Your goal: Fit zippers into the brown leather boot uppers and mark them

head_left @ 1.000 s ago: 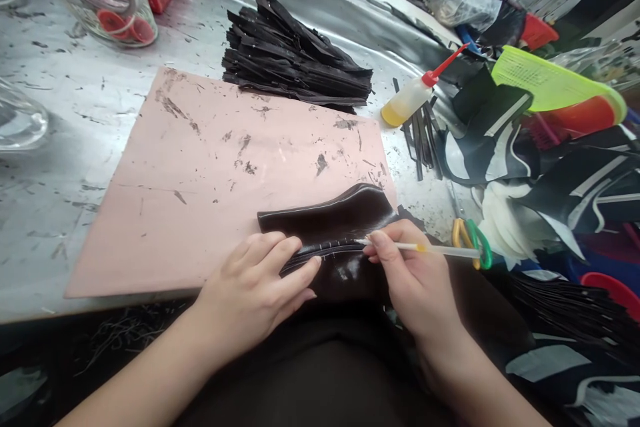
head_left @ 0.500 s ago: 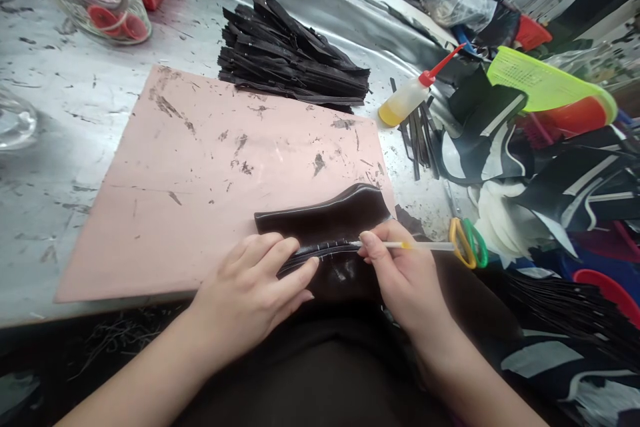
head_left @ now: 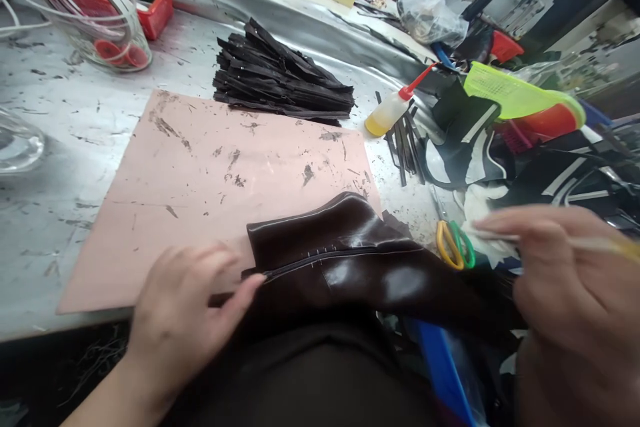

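A glossy dark brown leather boot upper (head_left: pixel 395 280) with a black zipper (head_left: pixel 300 263) set in it lies over the front edge of the pink board and over my lap. Short pale marks cross the zipper. My left hand (head_left: pixel 187 310) is at the zipper's left end, thumb tip touching there and the curled fingers apart from it; motion blurs it somewhat. At far right, off the leather, my right hand (head_left: pixel 565 267) is closed around a slim whitish marking pen (head_left: pixel 593 243) with a yellow part. That hand is blurred and close to the camera.
A pink board (head_left: pixel 190 213) lies on the metal table. Behind are a pile of black zippers (head_left: pixel 285 80) and a squeeze bottle (head_left: pixel 387 113) of yellow liquid. Scissors (head_left: pixel 455 245) with yellow and green handles lie right, near cut pieces (head_left: pixel 463 133) and a lime basket (head_left: pixel 520 90).
My right hand has lifted off the zipper and swung right with the pen. My left hand has slid left along the zipper to its end. More of the leather now shows.
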`<state>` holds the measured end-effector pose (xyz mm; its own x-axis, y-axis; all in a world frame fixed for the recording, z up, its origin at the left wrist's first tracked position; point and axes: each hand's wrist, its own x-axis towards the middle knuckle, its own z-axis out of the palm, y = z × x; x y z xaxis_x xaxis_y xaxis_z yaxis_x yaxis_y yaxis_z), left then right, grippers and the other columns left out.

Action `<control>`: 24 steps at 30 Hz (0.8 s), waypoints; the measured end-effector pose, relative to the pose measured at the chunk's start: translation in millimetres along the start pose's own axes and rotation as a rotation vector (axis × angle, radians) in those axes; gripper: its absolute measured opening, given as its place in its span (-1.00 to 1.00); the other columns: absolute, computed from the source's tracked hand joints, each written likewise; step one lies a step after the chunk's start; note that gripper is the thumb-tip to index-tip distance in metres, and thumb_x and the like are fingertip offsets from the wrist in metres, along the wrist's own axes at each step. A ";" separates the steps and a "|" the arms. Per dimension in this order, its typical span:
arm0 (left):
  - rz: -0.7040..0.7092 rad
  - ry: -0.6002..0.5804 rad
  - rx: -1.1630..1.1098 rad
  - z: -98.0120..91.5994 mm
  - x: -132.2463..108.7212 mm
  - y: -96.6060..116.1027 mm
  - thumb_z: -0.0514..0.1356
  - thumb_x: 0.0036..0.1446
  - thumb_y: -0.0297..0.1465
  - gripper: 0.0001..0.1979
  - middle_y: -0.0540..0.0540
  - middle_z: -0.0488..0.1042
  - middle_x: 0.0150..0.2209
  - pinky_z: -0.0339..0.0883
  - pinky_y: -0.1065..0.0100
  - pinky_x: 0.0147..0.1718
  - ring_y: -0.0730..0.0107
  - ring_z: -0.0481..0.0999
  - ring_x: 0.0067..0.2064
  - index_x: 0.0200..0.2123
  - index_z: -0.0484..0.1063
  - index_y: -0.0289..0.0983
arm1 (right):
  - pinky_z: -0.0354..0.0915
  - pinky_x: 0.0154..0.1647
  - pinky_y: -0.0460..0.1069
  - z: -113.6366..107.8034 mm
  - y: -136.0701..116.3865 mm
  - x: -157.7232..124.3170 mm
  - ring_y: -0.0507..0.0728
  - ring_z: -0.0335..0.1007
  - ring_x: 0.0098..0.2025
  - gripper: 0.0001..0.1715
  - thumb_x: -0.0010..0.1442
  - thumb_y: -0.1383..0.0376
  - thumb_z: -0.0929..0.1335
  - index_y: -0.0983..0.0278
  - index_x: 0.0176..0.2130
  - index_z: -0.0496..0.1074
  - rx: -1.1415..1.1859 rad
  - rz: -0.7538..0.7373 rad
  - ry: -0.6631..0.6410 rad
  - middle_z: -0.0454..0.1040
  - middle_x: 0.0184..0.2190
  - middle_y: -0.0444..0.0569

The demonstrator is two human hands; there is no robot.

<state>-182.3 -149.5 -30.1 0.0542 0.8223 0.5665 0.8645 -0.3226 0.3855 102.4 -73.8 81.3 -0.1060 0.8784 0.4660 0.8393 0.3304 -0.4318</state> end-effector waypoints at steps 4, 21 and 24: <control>-0.323 -0.252 -0.072 -3.6 10.4 1.7 0.05 0.11 -0.07 -0.68 -0.04 0.43 -0.36 0.31 0.29 -0.36 0.28 0.44 -0.32 -0.29 0.31 -0.19 | 0.08 -0.51 0.01 23.6 68.2 48.8 0.15 0.22 -0.54 -0.66 0.20 0.13 0.17 0.20 -0.55 0.19 -0.576 0.215 -0.528 0.30 -0.63 -0.07; -0.740 -0.706 -0.569 -13.4 30.9 29.2 0.15 0.03 -0.13 -0.69 -0.08 0.55 -0.28 0.42 0.22 -0.20 0.13 0.51 -0.17 -0.30 0.49 -0.23 | 0.30 -0.28 -0.01 56.4 49.9 14.3 0.10 0.39 -0.31 -0.72 -0.02 0.18 0.37 0.28 -0.30 0.36 0.536 0.345 -0.926 0.46 -0.36 -0.05; -0.805 -0.708 -0.708 -17.6 27.9 34.8 0.17 0.04 -0.16 -0.65 -0.14 0.52 -0.17 0.42 0.13 -0.17 0.09 0.49 -0.10 -0.19 0.47 -0.26 | 0.30 -0.20 0.01 48.5 47.4 4.8 0.11 0.41 -0.26 -0.64 -0.07 0.20 0.42 0.30 -0.26 0.38 0.845 0.465 -1.037 0.48 -0.33 -0.05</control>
<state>-159.5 -146.1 11.9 0.0840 0.8989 -0.4300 0.3361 0.3807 0.8615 115.8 -37.2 25.6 -0.5602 0.6922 -0.4549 0.3775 -0.2755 -0.8841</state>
